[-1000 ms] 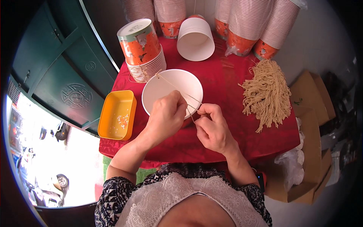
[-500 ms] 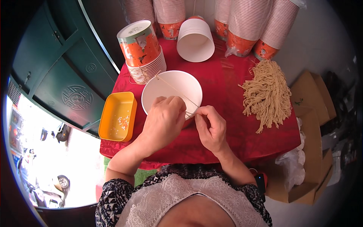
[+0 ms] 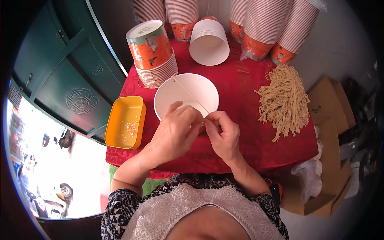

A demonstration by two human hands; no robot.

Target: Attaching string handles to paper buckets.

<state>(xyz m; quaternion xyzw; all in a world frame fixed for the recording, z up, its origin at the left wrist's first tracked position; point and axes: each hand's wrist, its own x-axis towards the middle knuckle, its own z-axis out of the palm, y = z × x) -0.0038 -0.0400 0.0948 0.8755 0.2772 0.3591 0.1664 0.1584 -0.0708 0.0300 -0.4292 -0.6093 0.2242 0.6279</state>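
A white-lined paper bucket (image 3: 168, 90) stands mouth up at the middle of the table, with a tan string (image 3: 188, 95) stretched across its opening from the far rim to the near right rim. At that near rim my right hand (image 3: 225, 134) pinches the string between thumb and forefinger. My left hand (image 3: 178, 130) comes over the near left rim, its thumb and forefinger closed at the string beside the right fingertips; its other fingers partly hide the bucket's inside. The exact spot between the fingertips is too small to make out.
A yellow tray (image 3: 116, 105) holds small pale bits at the left. Upside-down orange buckets (image 3: 150, 52) are stacked behind it, and another bucket (image 3: 209, 48) lies on its side. A bundle of tan strings (image 3: 283, 100) lies right. Wrapped bucket stacks (image 3: 266, 24) line the back; cardboard boxes (image 3: 330, 160) stand right.
My left hand has turned a little, its fingers lifting apart and its fingertips coming closer to the right ones. The view has shifted slightly, and the bucket sits a touch further right.
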